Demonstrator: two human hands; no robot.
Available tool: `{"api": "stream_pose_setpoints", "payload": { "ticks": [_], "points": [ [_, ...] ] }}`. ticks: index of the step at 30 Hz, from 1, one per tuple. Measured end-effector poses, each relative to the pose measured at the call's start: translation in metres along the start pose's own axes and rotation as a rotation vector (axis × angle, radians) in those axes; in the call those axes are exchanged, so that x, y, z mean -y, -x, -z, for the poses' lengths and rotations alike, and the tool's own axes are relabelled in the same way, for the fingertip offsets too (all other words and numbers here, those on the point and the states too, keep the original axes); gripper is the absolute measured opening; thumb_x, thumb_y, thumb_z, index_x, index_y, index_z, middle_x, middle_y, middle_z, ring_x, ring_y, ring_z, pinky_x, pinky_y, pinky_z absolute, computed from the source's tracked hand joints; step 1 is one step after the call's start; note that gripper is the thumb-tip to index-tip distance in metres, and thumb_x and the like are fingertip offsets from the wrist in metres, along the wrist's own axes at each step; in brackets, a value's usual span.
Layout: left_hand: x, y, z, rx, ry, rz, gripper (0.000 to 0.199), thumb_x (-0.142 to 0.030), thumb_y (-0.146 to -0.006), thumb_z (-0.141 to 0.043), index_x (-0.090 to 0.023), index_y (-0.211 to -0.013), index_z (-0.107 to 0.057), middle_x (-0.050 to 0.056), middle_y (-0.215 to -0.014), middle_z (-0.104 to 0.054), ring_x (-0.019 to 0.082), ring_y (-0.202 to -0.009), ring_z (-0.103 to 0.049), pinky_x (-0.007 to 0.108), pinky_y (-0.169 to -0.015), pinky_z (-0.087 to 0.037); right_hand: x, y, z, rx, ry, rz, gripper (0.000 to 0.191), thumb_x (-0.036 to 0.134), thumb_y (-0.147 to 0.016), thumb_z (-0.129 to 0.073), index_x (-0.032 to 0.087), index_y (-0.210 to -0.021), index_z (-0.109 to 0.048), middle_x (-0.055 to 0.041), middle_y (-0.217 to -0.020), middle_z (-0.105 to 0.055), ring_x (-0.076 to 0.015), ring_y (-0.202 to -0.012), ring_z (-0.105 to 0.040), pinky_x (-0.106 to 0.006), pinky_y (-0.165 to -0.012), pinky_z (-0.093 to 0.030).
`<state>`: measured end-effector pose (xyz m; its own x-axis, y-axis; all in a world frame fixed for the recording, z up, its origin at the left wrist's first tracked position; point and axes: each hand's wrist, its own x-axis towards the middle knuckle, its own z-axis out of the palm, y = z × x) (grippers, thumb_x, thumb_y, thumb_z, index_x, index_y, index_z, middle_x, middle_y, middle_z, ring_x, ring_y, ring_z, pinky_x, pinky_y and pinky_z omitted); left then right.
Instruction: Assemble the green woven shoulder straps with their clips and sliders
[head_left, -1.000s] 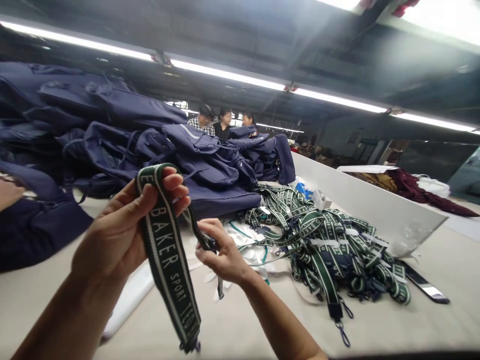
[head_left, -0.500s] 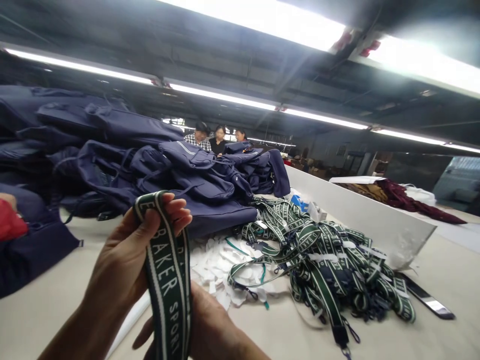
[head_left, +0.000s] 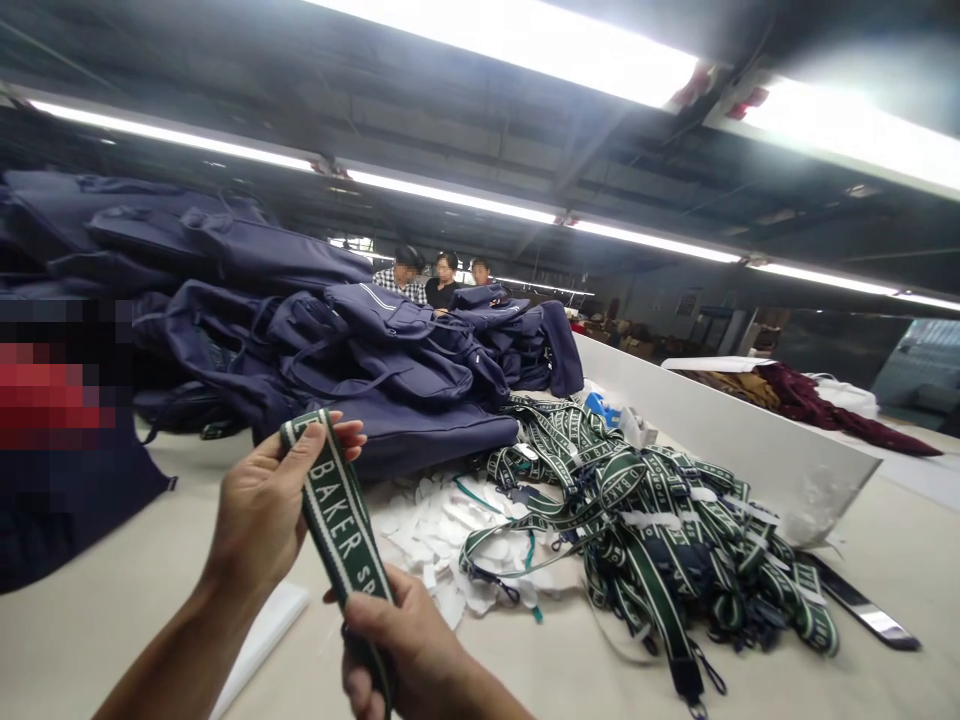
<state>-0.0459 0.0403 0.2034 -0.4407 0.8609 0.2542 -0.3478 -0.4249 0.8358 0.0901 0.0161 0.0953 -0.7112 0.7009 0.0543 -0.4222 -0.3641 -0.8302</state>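
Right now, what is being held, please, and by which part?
A green lettered fabric strap: left hand on its folded top, right hand around its lower part.

The pale table (head_left: 570,665) carries, clockwise around its white scraps (head_left: 427,530), navy bags (head_left: 420,430) at eleven o'clock, a white board (head_left: 705,410) at two, tangled green straps (head_left: 645,500) at three, a dark strip (head_left: 862,605) at four and a white slab (head_left: 270,635) at eight.

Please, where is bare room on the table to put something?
Bare table shows between the right forearm and the strap pile, between the left forearm and nearby navy fabric, and right of the black strip. Crowded: the middle, with white scraps; behind, with navy bags.
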Motion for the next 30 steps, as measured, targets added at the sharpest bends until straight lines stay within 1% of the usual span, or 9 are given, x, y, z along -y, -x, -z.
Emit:
{"api": "stream_pose_setpoints", "payload": {
  "ticks": [6,9,11,14,16,18,23,26,30],
  "points": [
    [-0.013,-0.019,0.033,0.213,-0.111,0.204,0.045,-0.044,-0.061,-0.090,-0.017,-0.095,-0.078,0.008,-0.095,-0.078,0.021,-0.084,-0.070,0.023,-0.075,-0.059,0.011,-0.002,0.021,0.169,0.058,-0.055,0.061,0.053,-0.066,-0.082,0.015,-0.104,-0.052,-0.0044,-0.053,-0.067,-0.0154,-0.030,-0.053,-0.020,-0.029,-0.041],
    [-0.002,-0.021,0.049,0.151,-0.348,0.073,0.045,-0.054,-0.064,-0.087,-0.015,-0.080,-0.073,0.004,-0.075,-0.071,0.015,-0.068,-0.062,0.018,-0.065,-0.054,0.023,-0.003,0.025,0.125,0.069,0.030,0.056,0.049,-0.070,-0.083,0.017,-0.102,-0.050,-0.0029,-0.055,-0.068,-0.0125,-0.031,-0.052,-0.016,-0.029,-0.038],
    [0.011,-0.008,0.049,0.123,-0.349,0.008,0.054,-0.061,-0.063,-0.085,-0.018,-0.091,-0.069,0.002,-0.082,-0.071,0.015,-0.076,-0.063,0.018,-0.071,-0.053,0.028,-0.006,0.025,0.104,0.056,0.101,0.053,0.048,-0.073,-0.082,0.019,-0.102,-0.048,-0.0018,-0.057,-0.068,-0.0104,-0.031,-0.051,-0.014,-0.030,-0.036],
    [0.030,0.026,0.035,0.329,-0.157,0.266,0.078,-0.074,-0.068,-0.072,-0.020,-0.124,-0.060,0.011,-0.116,-0.071,0.029,-0.108,-0.066,0.031,-0.084,-0.058,0.024,-0.013,0.018,0.148,0.039,0.132,0.053,0.047,-0.076,-0.081,0.019,-0.108,-0.049,-0.0010,-0.059,-0.069,-0.0097,-0.033,-0.052,-0.013,-0.032,-0.037],
    [0.037,0.046,0.026,0.323,-0.113,0.475,0.076,-0.069,-0.073,-0.071,-0.019,-0.129,-0.057,0.015,-0.117,-0.071,0.033,-0.112,-0.066,0.034,-0.081,-0.060,0.015,-0.017,0.013,0.192,0.032,0.109,0.059,0.049,-0.074,-0.081,0.017,-0.113,-0.051,-0.0001,-0.058,-0.067,-0.0101,-0.034,-0.052,-0.015,-0.033,-0.040],
    [0.040,0.055,0.022,0.252,-0.148,0.538,0.067,-0.061,-0.074,-0.076,-0.018,-0.122,-0.061,0.015,-0.107,-0.074,0.031,-0.102,-0.070,0.032,-0.074,-0.062,0.003,-0.018,0.008,0.198,0.006,0.097,0.068,0.050,-0.072,-0.082,0.015,-0.120,-0.050,0.0006,-0.058,-0.066,-0.0103,-0.033,-0.052,-0.016,-0.033,-0.041],
    [0.043,0.038,0.025,0.130,-0.192,0.334,0.047,-0.056,-0.071,-0.080,-0.018,-0.093,-0.064,0.006,-0.088,-0.072,0.021,-0.067,-0.069,0.025,-0.049,-0.057,-0.018,-0.009,0.005,-0.047,0.018,0.255,0.094,0.046,-0.073,-0.083,0.026,-0.146,-0.027,-0.0028,-0.087,-0.070,-0.0110,-0.045,-0.061,-0.023,-0.045,-0.053],
    [0.044,0.025,0.024,0.176,-0.120,0.233,0.043,-0.052,-0.072,-0.081,-0.018,-0.090,-0.063,0.001,-0.079,-0.068,0.019,-0.070,-0.067,0.023,-0.054,-0.058,-0.019,-0.004,0.008,-0.260,0.157,0.390,0.070,0.041,-0.073,-0.084,0.026,-0.130,-0.047,-0.0028,-0.105,-0.063,-0.0085,-0.057,-0.064,-0.022,-0.054,-0.054],
    [0.045,0.013,0.024,0.203,-0.049,0.196,0.040,-0.050,-0.076,-0.079,-0.018,-0.091,-0.062,-0.001,-0.071,-0.064,0.017,-0.072,-0.067,0.027,-0.071,-0.061,-0.014,-0.003,0.013,-0.343,0.284,0.342,0.046,0.043,-0.074,-0.083,0.020,-0.104,-0.056,0.0043,-0.070,-0.061,-0.0063,-0.049,-0.051,-0.015,-0.046,-0.040]
  ]
}}
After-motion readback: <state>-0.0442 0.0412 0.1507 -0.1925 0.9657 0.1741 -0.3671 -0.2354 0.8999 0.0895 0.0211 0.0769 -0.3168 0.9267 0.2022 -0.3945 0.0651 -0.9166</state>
